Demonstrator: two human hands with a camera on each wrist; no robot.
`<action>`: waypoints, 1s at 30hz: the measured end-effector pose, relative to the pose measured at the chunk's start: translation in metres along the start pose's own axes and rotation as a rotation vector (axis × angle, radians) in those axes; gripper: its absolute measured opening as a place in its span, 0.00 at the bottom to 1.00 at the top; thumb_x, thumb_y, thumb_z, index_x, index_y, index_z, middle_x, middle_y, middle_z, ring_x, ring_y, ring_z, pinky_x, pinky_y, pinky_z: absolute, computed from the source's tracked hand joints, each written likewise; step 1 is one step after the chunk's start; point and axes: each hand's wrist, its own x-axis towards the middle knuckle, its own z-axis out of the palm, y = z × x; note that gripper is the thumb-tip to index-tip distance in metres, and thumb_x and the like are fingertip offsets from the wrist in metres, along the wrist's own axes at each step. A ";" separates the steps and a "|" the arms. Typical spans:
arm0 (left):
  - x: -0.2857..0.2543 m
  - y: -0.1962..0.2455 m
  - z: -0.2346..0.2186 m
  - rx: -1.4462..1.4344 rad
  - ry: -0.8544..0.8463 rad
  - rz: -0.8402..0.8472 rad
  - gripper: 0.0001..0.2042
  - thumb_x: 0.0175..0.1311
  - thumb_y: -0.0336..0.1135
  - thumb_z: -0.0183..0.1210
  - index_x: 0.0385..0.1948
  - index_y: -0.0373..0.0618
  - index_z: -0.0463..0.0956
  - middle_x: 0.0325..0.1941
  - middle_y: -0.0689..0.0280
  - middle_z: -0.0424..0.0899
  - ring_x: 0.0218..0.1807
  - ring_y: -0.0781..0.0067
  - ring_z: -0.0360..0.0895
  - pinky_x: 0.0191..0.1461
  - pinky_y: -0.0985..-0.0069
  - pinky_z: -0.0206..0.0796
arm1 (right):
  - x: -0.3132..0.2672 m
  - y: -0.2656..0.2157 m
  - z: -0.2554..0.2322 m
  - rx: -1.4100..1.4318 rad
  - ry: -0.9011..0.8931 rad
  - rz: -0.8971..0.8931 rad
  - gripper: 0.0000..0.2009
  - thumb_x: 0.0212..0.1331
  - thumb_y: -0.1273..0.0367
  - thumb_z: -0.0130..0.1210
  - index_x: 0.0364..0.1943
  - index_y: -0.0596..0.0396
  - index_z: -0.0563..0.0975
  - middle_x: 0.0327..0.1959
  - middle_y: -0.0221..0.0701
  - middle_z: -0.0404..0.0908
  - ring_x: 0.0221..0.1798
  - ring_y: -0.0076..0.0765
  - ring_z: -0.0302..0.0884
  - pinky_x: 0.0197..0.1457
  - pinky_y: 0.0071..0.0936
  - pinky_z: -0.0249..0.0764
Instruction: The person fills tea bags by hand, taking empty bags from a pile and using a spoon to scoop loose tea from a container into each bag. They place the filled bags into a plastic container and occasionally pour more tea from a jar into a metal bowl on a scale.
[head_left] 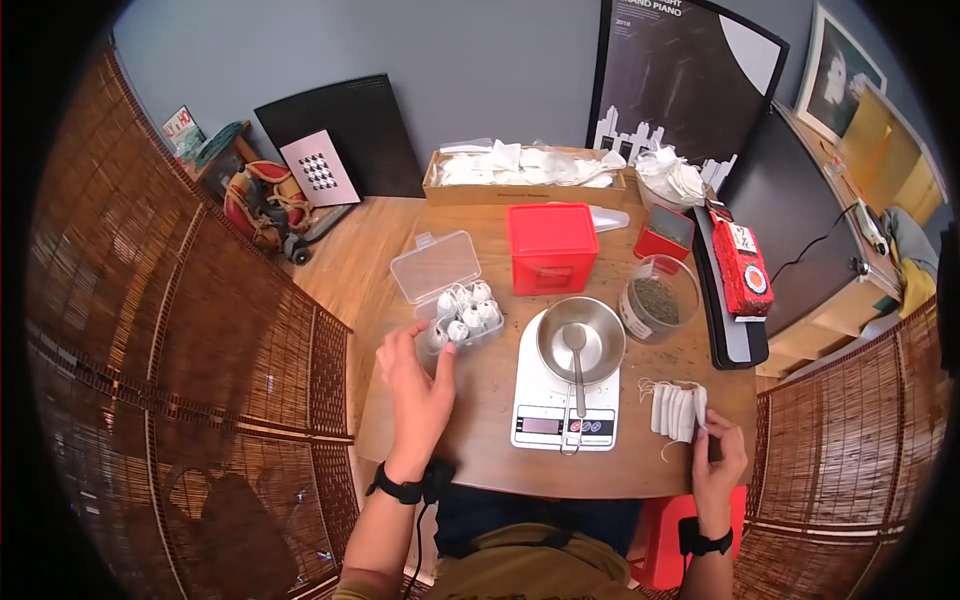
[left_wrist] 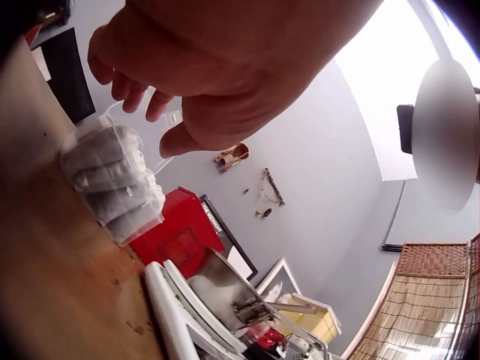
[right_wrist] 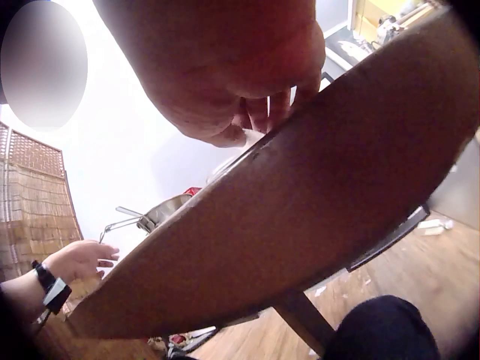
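My left hand (head_left: 418, 400) is beside a clear plastic box (head_left: 432, 350) of filled white bags (head_left: 470, 312), thumb and fingers spread at its near left corner. In the left wrist view that hand (left_wrist: 202, 75) is above the bags (left_wrist: 112, 176), its fingers loosely bent around nothing. At the table's right, my right hand (head_left: 722, 462) pinches the rightmost of a row of flat white drawstring bags (head_left: 676, 412). The right wrist view shows the right hand's (right_wrist: 240, 82) thumb against a white bag (right_wrist: 253, 137) at the table edge.
Between the hands, a steel bowl (head_left: 560, 345) with a spoon (head_left: 577, 370) rests on a white scale (head_left: 530, 405). Behind are a red canister (head_left: 553, 250), a tub of dried leaves (head_left: 655, 300), a red packet (head_left: 742, 270) and a cardboard tray (head_left: 520, 194). Woven screens (head_left: 130, 300) flank the table.
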 end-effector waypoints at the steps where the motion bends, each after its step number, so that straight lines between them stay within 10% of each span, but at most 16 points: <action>1: 0.002 -0.006 0.002 0.003 -0.004 0.013 0.15 0.73 0.28 0.64 0.59 0.38 0.78 0.58 0.51 0.81 0.58 0.46 0.74 0.66 0.56 0.65 | -0.001 0.001 0.001 -0.004 0.031 0.028 0.05 0.62 0.82 0.65 0.39 0.62 0.82 0.52 0.48 0.89 0.54 0.53 0.87 0.60 0.41 0.81; 11: 0.018 -0.021 0.007 0.037 -0.108 -0.012 0.07 0.73 0.26 0.63 0.48 0.36 0.85 0.48 0.53 0.86 0.47 0.49 0.78 0.55 0.59 0.70 | -0.001 -0.003 -0.004 -0.053 -0.102 -0.021 0.15 0.54 0.75 0.73 0.45 0.61 0.83 0.53 0.48 0.88 0.56 0.57 0.82 0.62 0.47 0.77; 18: 0.006 0.022 -0.004 -0.453 0.137 -0.127 0.06 0.81 0.29 0.61 0.47 0.36 0.84 0.48 0.67 0.88 0.45 0.84 0.78 0.47 0.82 0.67 | -0.001 -0.021 -0.014 -0.061 0.053 -0.075 0.16 0.56 0.76 0.71 0.49 0.62 0.81 0.54 0.47 0.85 0.56 0.54 0.82 0.60 0.44 0.78; 23: -0.038 0.085 -0.027 -0.769 -0.145 -0.245 0.05 0.81 0.26 0.60 0.51 0.35 0.81 0.47 0.62 0.88 0.39 0.81 0.81 0.42 0.82 0.72 | -0.001 -0.067 -0.018 0.181 -0.005 -0.084 0.12 0.60 0.80 0.70 0.47 0.61 0.82 0.44 0.42 0.87 0.40 0.40 0.86 0.46 0.32 0.81; 30: -0.088 0.137 -0.014 -0.972 -0.610 -0.241 0.06 0.77 0.17 0.60 0.50 0.30 0.80 0.52 0.56 0.83 0.45 0.72 0.88 0.45 0.76 0.87 | 0.000 -0.118 -0.005 0.439 -0.130 -0.239 0.16 0.58 0.80 0.74 0.50 0.59 0.85 0.48 0.41 0.88 0.43 0.45 0.88 0.46 0.34 0.84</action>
